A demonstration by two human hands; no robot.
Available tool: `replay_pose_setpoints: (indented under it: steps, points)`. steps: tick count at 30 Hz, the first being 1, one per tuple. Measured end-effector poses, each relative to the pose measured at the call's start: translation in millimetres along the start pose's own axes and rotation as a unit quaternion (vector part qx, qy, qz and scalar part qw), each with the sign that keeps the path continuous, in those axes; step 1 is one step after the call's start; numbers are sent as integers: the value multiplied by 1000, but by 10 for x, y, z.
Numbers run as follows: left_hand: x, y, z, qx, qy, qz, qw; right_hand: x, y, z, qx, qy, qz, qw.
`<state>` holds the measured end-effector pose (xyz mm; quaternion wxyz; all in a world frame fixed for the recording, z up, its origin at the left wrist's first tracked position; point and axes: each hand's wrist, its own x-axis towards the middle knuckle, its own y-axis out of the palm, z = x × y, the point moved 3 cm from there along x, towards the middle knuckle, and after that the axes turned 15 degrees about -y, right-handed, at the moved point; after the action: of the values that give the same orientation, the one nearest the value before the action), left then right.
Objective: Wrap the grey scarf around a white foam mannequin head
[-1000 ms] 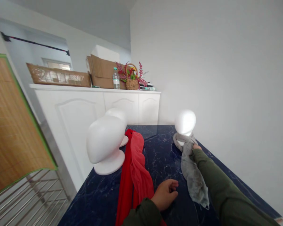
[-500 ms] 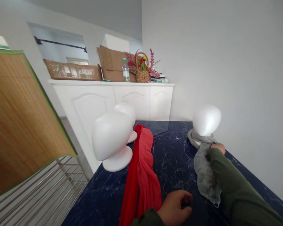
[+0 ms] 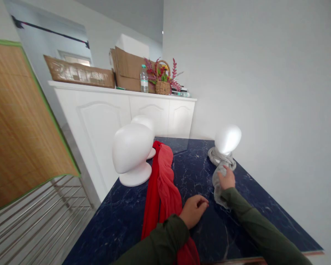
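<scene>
At the right of the dark blue marbled table (image 3: 198, 165) stands a white head form (image 3: 227, 139) with a grey scarf (image 3: 218, 184) wound around its neck and hanging toward me. My right hand (image 3: 226, 178) is on the hanging part, fingers bent around the cloth near the neck. Over the table, beside the red scarf (image 3: 151, 206) and the coral scarf (image 3: 169, 184), is my left hand (image 3: 194, 210), its fingers curled and apart from the thumb, with nothing seen between them. Both scarves lie lengthwise, partly under my left sleeve.
Two more white head forms, a nearer one (image 3: 132, 151) and a farther one (image 3: 143, 121), stand left of the scarves. Behind is a white cabinet (image 3: 105, 110) bearing cardboard, a bottle (image 3: 144, 80) and a flower basket (image 3: 162, 87). A metal rack (image 3: 44, 213) is at left.
My right hand has moved down from beside the head form's neck onto the hanging grey scarf. My left hand is farther forward over the table. The view has shifted.
</scene>
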<state>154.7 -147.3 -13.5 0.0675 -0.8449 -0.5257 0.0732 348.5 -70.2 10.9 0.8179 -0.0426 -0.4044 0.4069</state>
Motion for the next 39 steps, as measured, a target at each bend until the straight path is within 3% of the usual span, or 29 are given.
replay_pose_setpoints:
  steps: [2,7,10,13,16,18,20,22,23,25,27,29,31,34,39]
  points:
    - [-43,-144,-115,-43,20,-93,995,-315,157,206,80,-13,32,996]
    - [-163,-708,-233,-89,39,-355,930,-1066,781,655,292,112,138,940]
    - [-145,-987,-86,-64,-34,-424,903,-1224,918,826,293,134,176,930]
    - [-59,-1099,119,-68,-102,-399,909,-1265,874,998,213,24,224,951]
    - [29,-1081,229,-108,-95,-359,922,-1325,824,1164,117,-131,278,944]
    - [71,-1052,242,-130,-80,-348,925,-1352,828,1196,99,-161,299,935]
    - [104,-1035,232,-142,-65,-346,925,-1328,845,1155,142,-127,290,938]
    - [133,-1030,220,-159,-44,-340,926,-1252,850,1046,252,-22,238,938]
    - [146,-1031,219,-164,-34,-337,927,-1207,849,972,323,58,203,922]
    - [162,-1036,227,-161,-21,-335,928,-1125,838,834,442,216,146,858]
    - [162,-1038,238,-134,-20,-338,932,-1045,807,748,502,304,136,798]
    - [144,-1029,238,-62,-31,-341,938,-978,769,707,520,322,158,775]
    - [108,-1013,222,72,-53,-350,932,-961,759,690,534,339,179,753]
    - [51,-1004,204,253,-99,-359,893,-998,797,691,545,355,199,733]
    - [6,-1063,134,264,-99,-365,887,-1032,847,693,564,354,219,713]
